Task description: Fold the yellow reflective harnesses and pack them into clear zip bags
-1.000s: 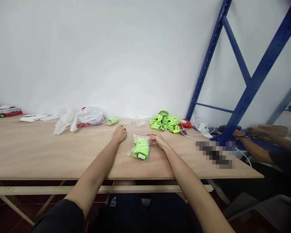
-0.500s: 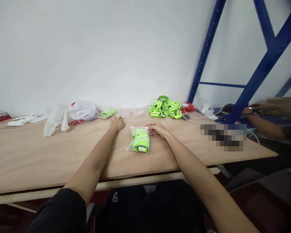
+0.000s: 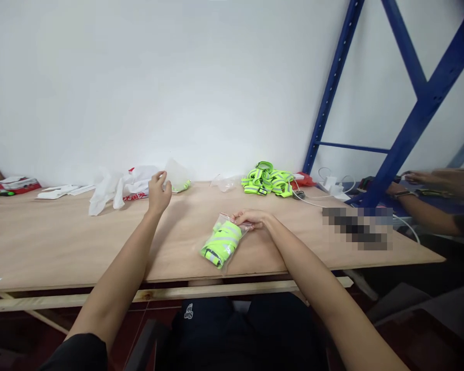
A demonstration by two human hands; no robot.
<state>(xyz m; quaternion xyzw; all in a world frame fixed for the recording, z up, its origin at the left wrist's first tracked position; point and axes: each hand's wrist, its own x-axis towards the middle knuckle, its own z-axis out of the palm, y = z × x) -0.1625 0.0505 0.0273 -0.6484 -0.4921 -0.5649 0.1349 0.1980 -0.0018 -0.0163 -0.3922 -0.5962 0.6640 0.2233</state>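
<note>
Pinches clear zip bag (image 3: 223, 219) by upper right edge with right hand (image 3: 251, 218), at near middle of wooden table (image 3: 81, 242). Contains folded neon-yellow strapping (image 3: 224, 238), silver-striped, tilted. Lifts thin clear bag (image 3: 178, 172) in left hand (image 3: 160, 190), pinched, far left. Beyond: printed white carrier bag (image 3: 141, 178), loose neon straps (image 3: 268, 180) far right, white wall (image 3: 178, 77), blue rack (image 3: 333, 85) right.

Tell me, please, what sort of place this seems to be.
Probably a workshop or storeroom, judging by the plain wooden table, the blue metal frame towards the right, and the heap of yellow-green reflective straps.
</note>
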